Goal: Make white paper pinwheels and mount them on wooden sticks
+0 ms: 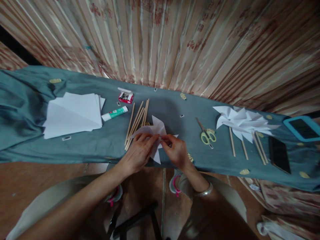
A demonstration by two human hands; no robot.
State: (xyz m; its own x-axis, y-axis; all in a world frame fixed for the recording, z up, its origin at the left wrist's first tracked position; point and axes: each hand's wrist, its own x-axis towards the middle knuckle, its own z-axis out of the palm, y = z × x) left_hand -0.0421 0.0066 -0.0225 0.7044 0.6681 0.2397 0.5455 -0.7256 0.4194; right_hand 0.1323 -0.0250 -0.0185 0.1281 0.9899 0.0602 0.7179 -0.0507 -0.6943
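Observation:
A white paper pinwheel [158, 124] lies at the front edge of the cloth-covered table, its blades folded in toward the middle. My left hand [140, 150] is closed on its left side, thumb and forefinger pinching the paper near the centre. From the right, my right hand [175, 150] pinches at the same centre; whatever small thing its fingertips may hold is hidden. Several wooden sticks [137, 123] lie just beyond my left hand. Green-handled scissors [207, 135] rest to the right of my right hand.
White paper sheets [73, 115] are stacked at the left, beside a glue stick [115, 113] and an open red box [126, 97] of small metal pieces. Finished pinwheels on sticks [243, 120] are piled at the right, near a black phone [279, 155] and a blue-framed device [302, 128].

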